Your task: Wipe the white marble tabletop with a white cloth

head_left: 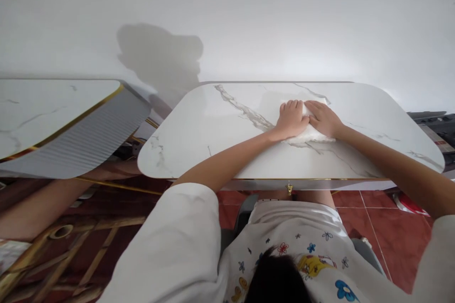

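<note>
Dark hair (279, 277) is seen nearest, over a white printed shirt (284, 225). Beyond it, a marbled tabletop (185, 147) is set along a pale wall (284, 14). Just right of its middle, a white cloth (313, 136) is laid, covered by both palms. The left hand (291, 119) is partly curled; the right hand (324, 118) is angled leftward, loosely bent; whether cloth is gripped cannot be told. Bare surface is left on both sides, more toward the left rounded edge. Below the front edge, a gold knob (289, 189) is mounted.
</note>
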A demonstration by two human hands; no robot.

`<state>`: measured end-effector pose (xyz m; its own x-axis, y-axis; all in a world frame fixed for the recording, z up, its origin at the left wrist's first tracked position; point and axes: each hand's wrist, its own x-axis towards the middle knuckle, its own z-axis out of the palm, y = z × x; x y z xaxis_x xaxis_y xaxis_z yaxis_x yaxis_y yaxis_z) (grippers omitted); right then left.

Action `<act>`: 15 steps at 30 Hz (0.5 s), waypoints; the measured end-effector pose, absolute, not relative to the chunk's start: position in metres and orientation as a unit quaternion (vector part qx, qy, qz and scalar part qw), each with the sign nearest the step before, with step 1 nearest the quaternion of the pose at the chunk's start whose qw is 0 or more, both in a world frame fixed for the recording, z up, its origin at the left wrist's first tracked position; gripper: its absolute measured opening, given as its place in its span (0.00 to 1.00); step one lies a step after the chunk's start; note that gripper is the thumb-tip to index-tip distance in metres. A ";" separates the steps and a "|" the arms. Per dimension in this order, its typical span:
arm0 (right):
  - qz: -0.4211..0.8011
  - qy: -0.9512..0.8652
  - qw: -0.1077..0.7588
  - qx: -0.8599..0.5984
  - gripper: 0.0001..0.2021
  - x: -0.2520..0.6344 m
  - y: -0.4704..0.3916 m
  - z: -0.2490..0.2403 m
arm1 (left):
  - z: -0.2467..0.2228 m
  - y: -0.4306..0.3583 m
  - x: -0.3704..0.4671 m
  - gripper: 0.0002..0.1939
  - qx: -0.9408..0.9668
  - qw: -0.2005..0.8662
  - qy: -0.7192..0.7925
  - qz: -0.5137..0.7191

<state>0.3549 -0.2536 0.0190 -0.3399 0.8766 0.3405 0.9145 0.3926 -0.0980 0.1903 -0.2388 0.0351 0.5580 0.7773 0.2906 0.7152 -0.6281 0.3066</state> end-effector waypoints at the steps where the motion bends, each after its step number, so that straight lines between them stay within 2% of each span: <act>1: -0.059 -0.816 0.171 -0.549 0.26 0.357 -0.243 0.019 | 0.035 -0.229 0.193 0.18 0.878 0.077 0.425 0.205; 15: -0.045 -0.805 0.195 -0.558 0.27 0.382 -0.119 0.015 | 0.025 -0.106 0.220 0.19 0.869 0.073 0.438 0.218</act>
<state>0.3821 -0.1187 0.0153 -0.3010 0.8814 0.3640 0.9162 0.3732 -0.1460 0.2196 -0.1062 0.0254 0.5218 0.7927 0.3151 0.7288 -0.6062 0.3183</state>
